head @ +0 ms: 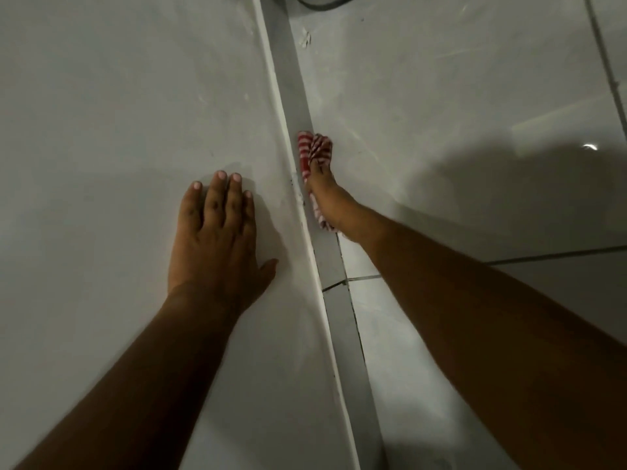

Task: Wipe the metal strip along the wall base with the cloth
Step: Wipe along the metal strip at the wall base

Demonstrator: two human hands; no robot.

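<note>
Right hand [327, 195] gripped the cloth [310, 154], pressed against the strip [298, 96] at mid-length; left hand [217, 239] lay flat and empty on the wall [101, 96]. Risk: the bunched cloth could ride off onto the floor [441, 96], skipping the far stretch.

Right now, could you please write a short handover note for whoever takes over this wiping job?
Left hand: empty, flat on the white wall, bracing.
Right hand: fingers closed on the red-and-white striped cloth, pressing it onto the grey metal strip at the wall base, beside the tiled floor.
Done: cannot tell which stretch is already wiped.
Left: run the cloth along the strip both ways from here, towards the far end and back towards you.
</note>
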